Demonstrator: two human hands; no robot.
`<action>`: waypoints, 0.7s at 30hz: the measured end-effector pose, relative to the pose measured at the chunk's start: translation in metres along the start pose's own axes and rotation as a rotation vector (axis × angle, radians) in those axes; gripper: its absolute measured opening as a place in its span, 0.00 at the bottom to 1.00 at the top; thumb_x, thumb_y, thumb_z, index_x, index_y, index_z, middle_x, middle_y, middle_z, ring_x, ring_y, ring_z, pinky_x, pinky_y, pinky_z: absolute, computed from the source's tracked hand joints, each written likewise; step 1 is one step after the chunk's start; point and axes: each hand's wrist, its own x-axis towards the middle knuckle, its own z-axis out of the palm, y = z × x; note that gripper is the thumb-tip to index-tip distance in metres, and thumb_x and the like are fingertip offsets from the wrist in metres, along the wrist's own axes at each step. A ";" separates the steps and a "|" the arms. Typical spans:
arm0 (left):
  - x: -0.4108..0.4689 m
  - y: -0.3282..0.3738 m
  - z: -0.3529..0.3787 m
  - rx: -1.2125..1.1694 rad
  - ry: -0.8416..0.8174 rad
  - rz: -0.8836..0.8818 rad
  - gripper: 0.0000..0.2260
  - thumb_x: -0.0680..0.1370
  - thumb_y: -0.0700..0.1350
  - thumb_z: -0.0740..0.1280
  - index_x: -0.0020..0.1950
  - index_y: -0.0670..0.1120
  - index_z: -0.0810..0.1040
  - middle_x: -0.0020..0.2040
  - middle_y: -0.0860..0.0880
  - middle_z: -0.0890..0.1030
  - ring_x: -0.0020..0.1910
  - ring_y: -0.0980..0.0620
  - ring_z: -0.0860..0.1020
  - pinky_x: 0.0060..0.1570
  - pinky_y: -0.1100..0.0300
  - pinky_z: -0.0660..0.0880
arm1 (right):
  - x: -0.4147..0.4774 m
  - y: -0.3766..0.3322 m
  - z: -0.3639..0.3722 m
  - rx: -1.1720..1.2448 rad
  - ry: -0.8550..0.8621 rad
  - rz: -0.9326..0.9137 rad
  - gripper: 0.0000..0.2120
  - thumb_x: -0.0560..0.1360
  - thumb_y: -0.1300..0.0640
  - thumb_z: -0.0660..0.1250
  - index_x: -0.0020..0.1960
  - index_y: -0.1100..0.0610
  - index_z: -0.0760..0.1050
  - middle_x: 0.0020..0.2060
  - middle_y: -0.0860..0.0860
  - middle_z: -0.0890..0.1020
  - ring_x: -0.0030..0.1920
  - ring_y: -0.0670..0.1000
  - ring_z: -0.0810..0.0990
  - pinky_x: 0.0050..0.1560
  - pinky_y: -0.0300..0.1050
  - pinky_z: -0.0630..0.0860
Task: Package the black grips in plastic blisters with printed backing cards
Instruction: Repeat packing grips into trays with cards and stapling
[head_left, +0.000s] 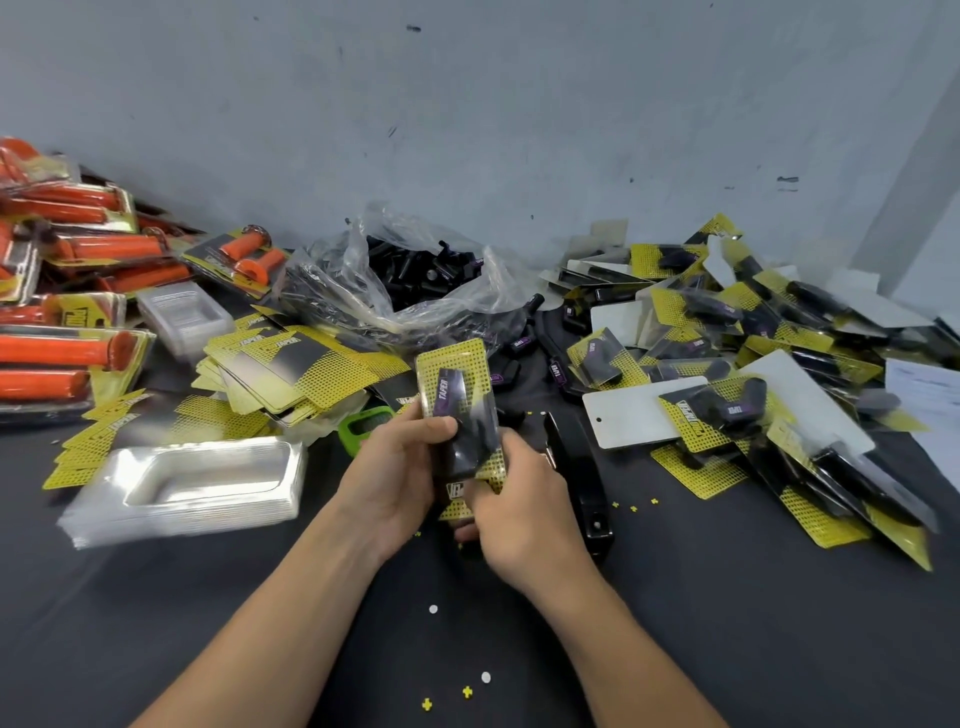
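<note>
We see blister pack (460, 410): yellow dotted card, black grip under clear plastic, purple label; held upright above dark counter (727, 597). Our left hand (397, 475) curls round its left edge, thumb on front. Our right hand (524, 512) grips lower right corner.

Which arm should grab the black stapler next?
Probably right. The right grip sits just beside the stapler. The left grip holds the blister pack on the far side.
</note>
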 end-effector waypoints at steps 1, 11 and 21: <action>0.000 0.001 0.000 -0.010 0.008 0.007 0.12 0.73 0.39 0.66 0.53 0.45 0.84 0.49 0.43 0.85 0.47 0.44 0.84 0.48 0.50 0.79 | 0.001 0.001 0.000 0.017 -0.011 0.022 0.11 0.77 0.63 0.66 0.53 0.47 0.77 0.42 0.49 0.85 0.31 0.51 0.86 0.37 0.49 0.84; 0.012 0.012 -0.017 -0.182 0.376 0.167 0.06 0.83 0.43 0.66 0.51 0.45 0.81 0.53 0.43 0.83 0.53 0.45 0.81 0.64 0.47 0.77 | 0.003 0.004 -0.011 0.064 -0.041 -0.080 0.16 0.63 0.56 0.70 0.50 0.48 0.83 0.38 0.46 0.86 0.37 0.49 0.82 0.42 0.47 0.80; 0.021 0.002 -0.034 -0.026 0.453 0.172 0.07 0.81 0.37 0.68 0.55 0.45 0.84 0.45 0.48 0.88 0.40 0.54 0.85 0.44 0.58 0.80 | 0.008 0.003 -0.015 0.474 0.311 -0.124 0.09 0.83 0.61 0.66 0.48 0.50 0.81 0.37 0.51 0.86 0.34 0.49 0.84 0.29 0.41 0.76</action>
